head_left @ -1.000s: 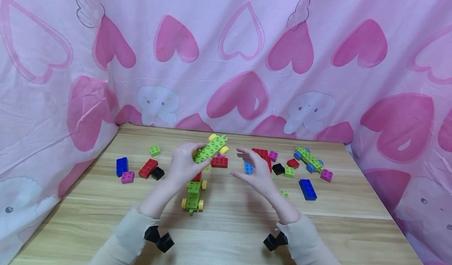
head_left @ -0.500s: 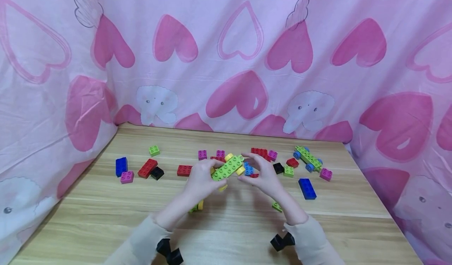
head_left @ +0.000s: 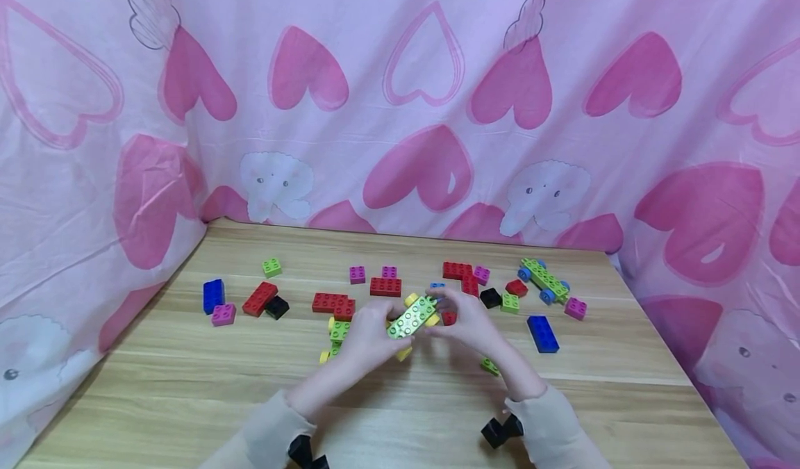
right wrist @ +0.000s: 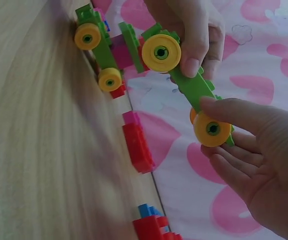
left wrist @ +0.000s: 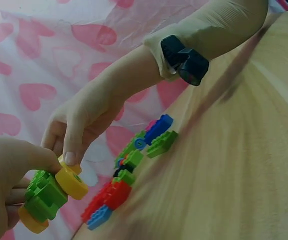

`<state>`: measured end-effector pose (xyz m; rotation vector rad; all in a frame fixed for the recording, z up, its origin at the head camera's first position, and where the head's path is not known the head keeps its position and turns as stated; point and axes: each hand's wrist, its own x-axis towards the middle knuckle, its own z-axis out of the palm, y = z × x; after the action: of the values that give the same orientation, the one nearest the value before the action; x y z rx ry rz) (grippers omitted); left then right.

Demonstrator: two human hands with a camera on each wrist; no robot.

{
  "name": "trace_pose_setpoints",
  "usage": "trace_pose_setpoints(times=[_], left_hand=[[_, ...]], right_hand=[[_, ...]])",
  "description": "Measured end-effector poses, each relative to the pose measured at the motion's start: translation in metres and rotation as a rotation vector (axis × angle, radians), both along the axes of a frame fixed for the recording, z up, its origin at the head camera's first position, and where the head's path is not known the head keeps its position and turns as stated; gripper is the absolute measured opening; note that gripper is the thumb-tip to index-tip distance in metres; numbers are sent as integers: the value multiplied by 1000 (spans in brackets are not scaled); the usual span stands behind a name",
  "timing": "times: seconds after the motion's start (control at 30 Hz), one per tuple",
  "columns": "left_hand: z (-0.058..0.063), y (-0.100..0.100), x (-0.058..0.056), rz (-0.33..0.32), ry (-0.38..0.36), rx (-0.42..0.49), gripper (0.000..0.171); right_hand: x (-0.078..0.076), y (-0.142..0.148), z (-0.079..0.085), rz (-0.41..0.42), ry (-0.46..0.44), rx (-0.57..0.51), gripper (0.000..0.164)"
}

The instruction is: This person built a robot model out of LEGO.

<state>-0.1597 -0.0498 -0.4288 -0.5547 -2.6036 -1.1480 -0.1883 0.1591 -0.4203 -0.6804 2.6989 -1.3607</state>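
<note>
In the head view my left hand [head_left: 371,337] grips a green toy car base [head_left: 412,316] with yellow wheels, held tilted above the table. My right hand [head_left: 465,319] has its thumb and fingers around the far end of that base. The right wrist view shows the right thumb [right wrist: 234,111] against the base beside a yellow wheel [right wrist: 212,129], with fingers under the wheel. Partly hidden behind the left hand, a second green car base [head_left: 340,331] with yellow wheels stands on the table.
Red bricks [head_left: 385,287] and pink bricks [head_left: 357,274] lie behind the hands. A green car base with blue wheels [head_left: 545,279] and a dark blue brick [head_left: 543,334] are at right. Another blue brick [head_left: 214,296] lies at left. A small green piece [head_left: 490,366] sits near the right forearm.
The left hand has carried the green car base to the right and down, toward the front. The right hand, earlier apart from it with spread fingers, now holds its far end.
</note>
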Motion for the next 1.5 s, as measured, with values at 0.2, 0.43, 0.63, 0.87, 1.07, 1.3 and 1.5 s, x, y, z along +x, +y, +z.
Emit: trace_pose_setpoints(times=[0.2,0.43,0.63,0.87,1.07,1.3,1.5], left_hand=[[-8,8,3,10,-120,-38,38],[-20,16,7,15,-187,-86,39],[-27,22,12,12,-278,-76,38],[-32,24,16,-2,-336,-77,40],[-37,25,18,-17,-329,-76,41],[-37,23,16,-34,-354,-102,45],[-32,16,9,-99,-386,-143,46]], right_hand=[[-2,3,-8,30,-68,31,63],[-3,6,-16,49,-181,88,65],[-4,9,-22,103,-208,160,61],[-5,10,-24,191,-189,197,60],[-6,9,-26,204,-198,217,59],[-8,10,-28,232,-201,229,60],[-9,9,-29,243,-174,262,61]])
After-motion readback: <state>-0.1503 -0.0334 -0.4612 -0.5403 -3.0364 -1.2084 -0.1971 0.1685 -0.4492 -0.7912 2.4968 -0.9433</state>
